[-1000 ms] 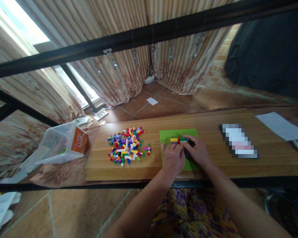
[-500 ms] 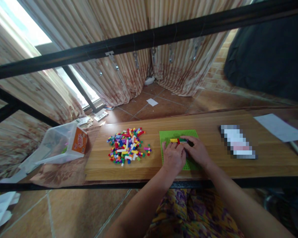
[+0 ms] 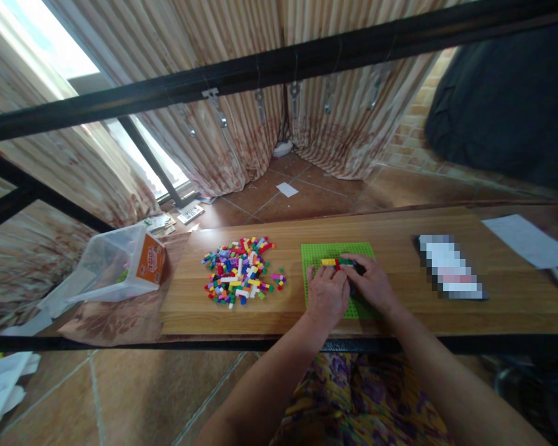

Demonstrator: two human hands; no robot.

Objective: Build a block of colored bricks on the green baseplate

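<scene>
A green studded baseplate (image 3: 312, 249) lies on the wooden board in front of me, partly covered by both hands. On its upper half is a row of toy bricks: a yellow brick (image 3: 328, 262), a red brick (image 3: 338, 264) and a dark green brick (image 3: 348, 261). My left hand (image 3: 326, 294) rests over the near side of the row, its curled fingers pressed against the bricks. From the right, my right hand (image 3: 372, 282) closes on the green end, forefinger beyond it and thumb on the near side. Fingers hide the lower parts of the bricks.
Left of the baseplate spreads a pile of mixed loose bricks (image 3: 236, 279). A clear plastic bin (image 3: 116, 272) with an orange label lies farther left. To the right are a phone (image 3: 451, 266) with a blurred screen and a white paper sheet (image 3: 527, 238). A black bar (image 3: 242, 80) crosses above.
The whole view has shifted slightly, so the board and things on it appear a little farther right. Both hands keep nearly the same grip on the bricks.
</scene>
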